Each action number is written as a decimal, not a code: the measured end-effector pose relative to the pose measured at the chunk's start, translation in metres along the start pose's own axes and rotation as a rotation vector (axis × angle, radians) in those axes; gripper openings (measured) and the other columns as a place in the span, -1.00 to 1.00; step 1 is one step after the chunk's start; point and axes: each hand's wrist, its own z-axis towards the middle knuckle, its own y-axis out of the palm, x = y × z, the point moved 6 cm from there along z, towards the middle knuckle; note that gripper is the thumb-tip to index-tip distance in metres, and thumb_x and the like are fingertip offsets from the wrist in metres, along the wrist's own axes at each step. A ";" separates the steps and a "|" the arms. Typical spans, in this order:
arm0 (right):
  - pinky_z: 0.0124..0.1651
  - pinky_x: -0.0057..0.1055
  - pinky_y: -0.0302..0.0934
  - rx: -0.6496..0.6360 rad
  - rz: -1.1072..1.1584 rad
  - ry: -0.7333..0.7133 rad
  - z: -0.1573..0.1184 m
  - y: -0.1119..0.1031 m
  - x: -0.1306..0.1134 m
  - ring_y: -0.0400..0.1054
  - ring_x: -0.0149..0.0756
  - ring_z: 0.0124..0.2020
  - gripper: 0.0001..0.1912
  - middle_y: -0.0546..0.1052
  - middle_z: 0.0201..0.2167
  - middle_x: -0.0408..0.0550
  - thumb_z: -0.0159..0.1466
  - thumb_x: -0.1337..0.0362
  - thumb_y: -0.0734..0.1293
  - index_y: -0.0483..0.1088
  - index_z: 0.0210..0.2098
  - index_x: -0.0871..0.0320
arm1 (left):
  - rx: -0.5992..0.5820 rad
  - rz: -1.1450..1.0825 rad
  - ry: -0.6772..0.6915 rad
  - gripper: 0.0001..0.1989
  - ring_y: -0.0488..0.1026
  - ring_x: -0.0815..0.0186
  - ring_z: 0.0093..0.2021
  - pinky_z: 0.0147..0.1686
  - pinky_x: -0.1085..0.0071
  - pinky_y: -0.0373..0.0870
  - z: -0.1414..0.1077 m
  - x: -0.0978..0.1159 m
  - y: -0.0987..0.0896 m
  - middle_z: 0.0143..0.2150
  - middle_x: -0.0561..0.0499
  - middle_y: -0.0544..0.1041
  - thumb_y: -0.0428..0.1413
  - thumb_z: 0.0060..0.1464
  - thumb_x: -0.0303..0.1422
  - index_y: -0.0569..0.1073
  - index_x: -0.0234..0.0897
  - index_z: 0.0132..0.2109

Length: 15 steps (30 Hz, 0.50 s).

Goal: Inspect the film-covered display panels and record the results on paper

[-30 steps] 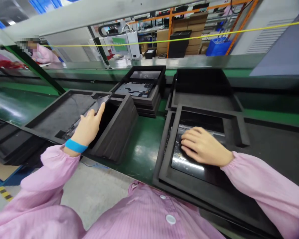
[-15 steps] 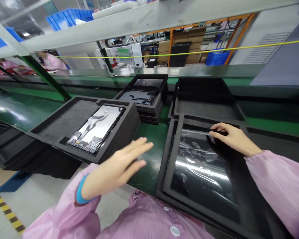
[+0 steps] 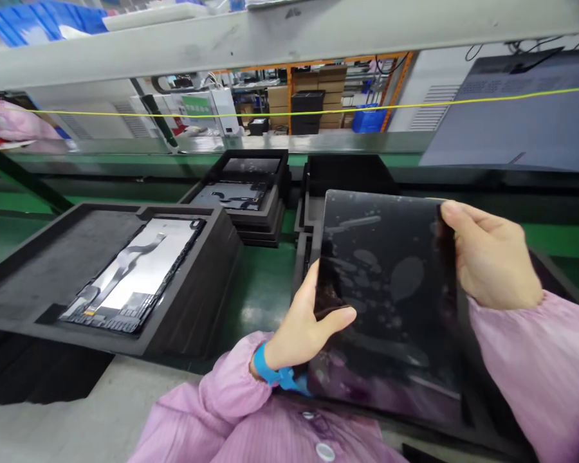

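A dark glossy screen panel (image 3: 390, 283), marked with bubbles or smudges under its film, is tilted up toward me between both hands. My left hand (image 3: 309, 321) grips its left edge, thumb on the front and fingers behind. Near the top right corner my right hand (image 3: 496, 257) pinches the panel with its thumb in front; most of those fingers are hidden. Behind and below the panel lies a black foam tray (image 3: 303, 247), largely covered by it. To the left, another screen panel (image 3: 135, 270) lies back side up in a foam tray (image 3: 188, 257), its ribbon cable showing.
Farther back stands a stack of foam trays (image 3: 265, 222) with panels in the top one. A deep black tray (image 3: 347, 173) sits behind my panel. A shelf beam (image 3: 270, 48) and a yellow cord (image 3: 251, 114) cross above the green bench (image 3: 260, 289). Another person (image 3: 19, 122) sits far left.
The screen panel has come up out of its foam tray and tilted toward me. My left hand has moved right onto its edge, and my right hand has closed on its corner. The view has shifted right.
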 end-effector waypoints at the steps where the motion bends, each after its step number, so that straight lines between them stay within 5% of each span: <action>1: -0.09 -0.21 0.39 0.073 -0.150 -0.129 -0.003 -0.004 -0.006 0.48 -0.16 -0.23 -0.75 0.58 -0.32 -0.06 0.18 0.18 0.34 0.56 -0.22 0.16 | 0.010 -0.042 0.006 -0.46 0.21 0.20 0.21 0.22 0.35 0.11 -0.002 0.007 0.001 0.20 -0.02 0.30 0.17 0.14 -0.46 0.21 -0.22 0.23; 4: 0.05 -0.13 0.33 0.175 -0.405 -0.378 -0.017 -0.006 -0.018 0.45 -0.12 -0.11 -0.71 0.56 -0.18 -0.03 0.25 0.19 0.30 0.52 -0.11 0.17 | 0.053 -0.099 0.010 -0.51 0.24 0.27 0.19 0.19 0.44 0.14 -0.008 0.022 0.003 0.17 0.05 0.34 0.14 0.13 -0.54 0.27 -0.18 0.18; 11: -0.05 -0.21 0.40 -0.193 0.144 0.001 -0.013 0.011 -0.001 0.46 -0.15 -0.12 -0.69 0.53 -0.10 0.00 0.20 0.09 0.38 0.50 -0.11 0.09 | 0.145 -0.128 0.012 -0.52 0.27 0.30 0.15 0.16 0.47 0.17 -0.012 0.029 -0.004 0.12 0.06 0.36 0.13 0.15 -0.55 0.25 -0.17 0.18; 13: -0.02 -0.10 0.38 -0.178 0.045 0.080 -0.009 0.010 0.008 0.47 -0.09 -0.15 -0.66 0.56 -0.19 0.02 0.22 0.06 0.34 0.51 -0.11 0.11 | 0.115 -0.168 -0.017 -0.51 0.27 0.28 0.15 0.17 0.44 0.18 -0.012 0.026 -0.001 0.12 0.04 0.36 0.13 0.14 -0.55 0.24 -0.19 0.18; 15: 0.06 -0.06 0.32 -0.029 -0.189 -0.029 -0.007 0.002 0.007 0.46 -0.07 -0.12 -0.70 0.57 -0.22 0.00 0.23 0.12 0.32 0.53 -0.14 0.13 | 0.082 -0.201 -0.049 -0.50 0.26 0.25 0.16 0.18 0.40 0.17 -0.012 0.023 0.003 0.13 0.02 0.35 0.13 0.13 -0.57 0.24 -0.22 0.18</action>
